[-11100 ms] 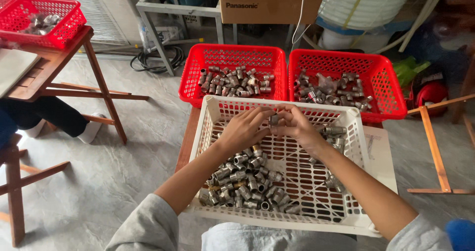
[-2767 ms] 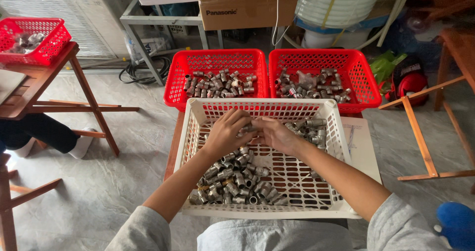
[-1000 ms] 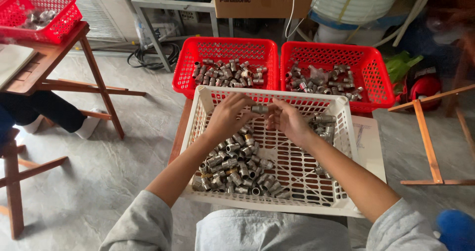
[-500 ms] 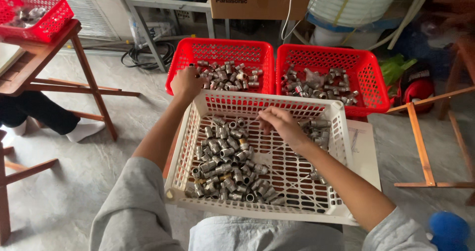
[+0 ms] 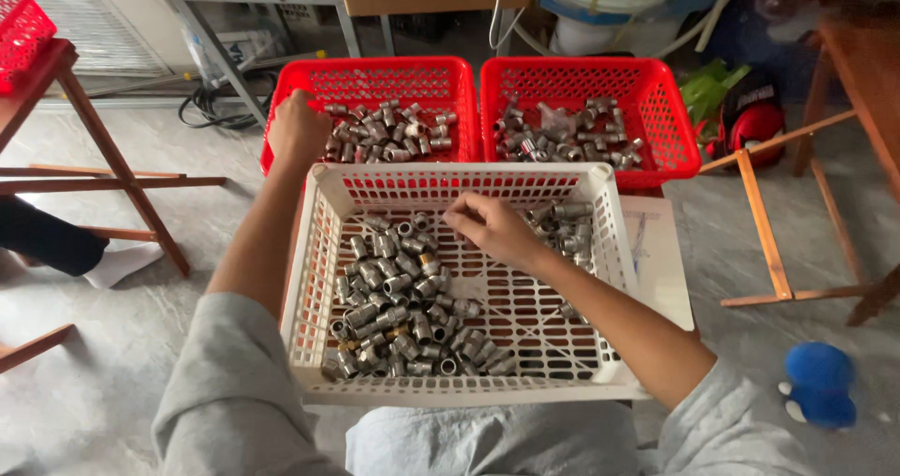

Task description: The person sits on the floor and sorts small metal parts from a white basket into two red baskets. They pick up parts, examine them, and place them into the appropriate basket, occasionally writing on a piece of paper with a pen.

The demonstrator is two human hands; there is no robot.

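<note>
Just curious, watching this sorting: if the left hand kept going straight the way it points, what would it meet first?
The left hand reaches over the near-left corner of the left red basket. Going on, it would likely meet the metal fittings piled inside; its height above them is unclear.

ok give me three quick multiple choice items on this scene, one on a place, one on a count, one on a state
1. Where is the left hand?
A. over the left red basket
B. in the white basket
C. on the wooden stool

2. How many red baskets sit behind the white one?
A. one
B. two
C. four

3. What is the right hand doing?
A. lying flat on the floor
B. fingers bent among the metal parts
C. holding a blue ball

Answers: 1 A, it reaches past the white rim; 2 B, a second red basket sits beside the first; 3 B, fingertips curl down in the white basket.
</note>
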